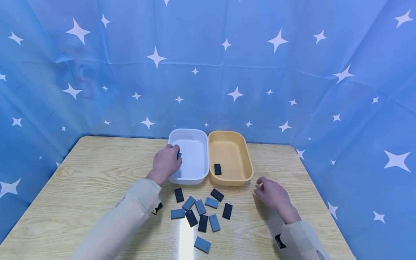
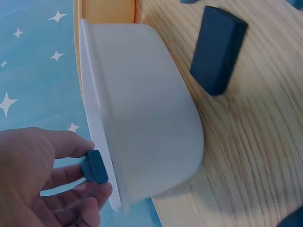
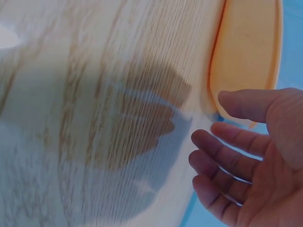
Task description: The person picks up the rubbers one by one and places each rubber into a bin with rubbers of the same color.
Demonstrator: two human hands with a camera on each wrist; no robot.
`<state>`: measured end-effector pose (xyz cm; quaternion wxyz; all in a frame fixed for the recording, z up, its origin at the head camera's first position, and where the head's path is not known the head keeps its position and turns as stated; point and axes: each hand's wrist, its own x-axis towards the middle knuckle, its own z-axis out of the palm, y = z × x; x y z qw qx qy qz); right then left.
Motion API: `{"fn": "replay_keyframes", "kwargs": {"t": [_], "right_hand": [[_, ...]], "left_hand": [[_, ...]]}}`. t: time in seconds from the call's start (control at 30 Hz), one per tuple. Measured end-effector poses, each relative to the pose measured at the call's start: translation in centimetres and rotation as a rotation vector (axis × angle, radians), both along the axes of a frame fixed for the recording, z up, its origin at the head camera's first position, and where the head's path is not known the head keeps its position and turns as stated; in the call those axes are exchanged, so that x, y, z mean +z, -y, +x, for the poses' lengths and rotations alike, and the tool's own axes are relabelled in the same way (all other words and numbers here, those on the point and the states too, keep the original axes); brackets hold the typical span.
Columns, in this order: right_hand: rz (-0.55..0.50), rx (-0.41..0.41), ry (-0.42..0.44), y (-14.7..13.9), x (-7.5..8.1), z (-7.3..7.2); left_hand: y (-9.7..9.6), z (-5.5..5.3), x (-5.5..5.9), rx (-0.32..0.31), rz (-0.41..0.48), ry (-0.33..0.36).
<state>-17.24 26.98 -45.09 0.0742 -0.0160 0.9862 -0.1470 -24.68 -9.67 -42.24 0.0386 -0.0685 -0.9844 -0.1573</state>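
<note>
My left hand [image 1: 166,162] pinches a small blue-grey block [image 2: 95,166] between thumb and fingers, over the left rim of the white bin [image 1: 191,159]. In the left wrist view that block sits right at the bin's edge. My right hand [image 1: 273,195] holds nothing, its fingers loosely bent, to the right of the yellow-orange bin [image 1: 232,150]. One black block [image 1: 217,169] lies inside that orange bin. In front of both bins, several black blocks [image 1: 227,211] and several blue-grey blocks [image 1: 202,245] are scattered on the wooden table [image 1: 97,173].
The two bins stand side by side near the table's back edge. Behind them hangs a blue curtain [image 1: 201,83] with white stars, which also runs along both sides. A black and yellow piece [image 1: 157,208] shows beside the left sleeve.
</note>
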Motion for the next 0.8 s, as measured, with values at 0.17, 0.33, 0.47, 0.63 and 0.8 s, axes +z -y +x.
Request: {"fn": "replay_keyframes", "kwargs": {"t": [0.17, 0.33, 0.47, 0.63, 0.8], "right_hand": [[0.000, -0.008, 0.004, -0.2, -0.2, 0.0], [-0.004, -0.005, -0.003, -0.2, -0.1, 0.0], [-0.005, 0.000, -0.006, -0.1, 0.0, 0.0], [0.000, 0.003, 0.002, -0.1, 0.0, 0.1], [0.003, -0.003, 0.004, -0.1, 0.1, 0.2]], "left_hand": [[-1.2, -0.6, -0.2, 0.002, -0.057, 0.060], [-2.0, -1.1, -0.7, 0.016, -0.095, 0.172], [-2.6, -1.3, -1.1, 0.019, -0.130, 0.227], [-3.0, -1.3, -1.9, 0.016, -0.170, 0.220], [-3.3, -1.3, -2.5, 0.016, -0.220, 0.209]]}}
